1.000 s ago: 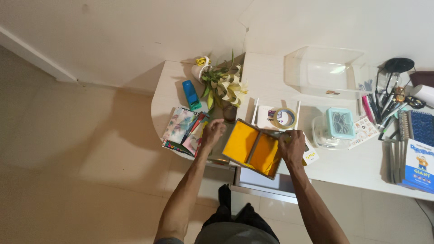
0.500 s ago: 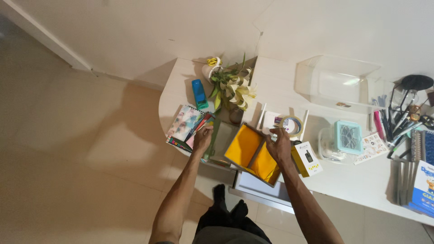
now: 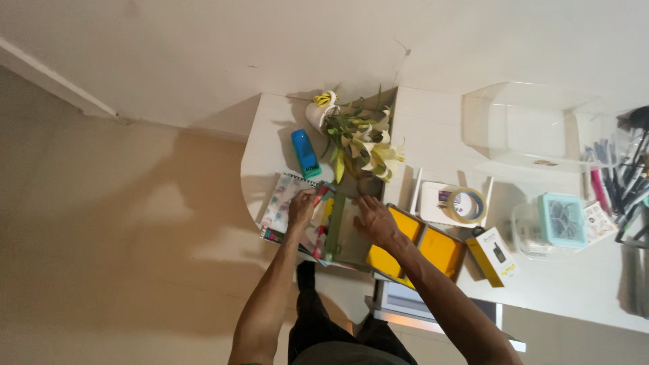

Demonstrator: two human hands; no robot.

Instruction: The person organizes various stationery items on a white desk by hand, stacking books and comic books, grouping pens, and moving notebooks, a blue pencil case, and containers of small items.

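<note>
Here, the green folder (image 3: 346, 230) is pressed by the spread right hand (image 3: 374, 220); the left hand (image 3: 301, 206) is curled on the notebooks (image 3: 287, 211).

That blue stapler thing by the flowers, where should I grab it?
Grip the blue stapler across its two long sides near the middle, coming from above. It lies flat on the white desk, long and narrow, with bare desk on both sides; the flowers stand just right of it.
</note>
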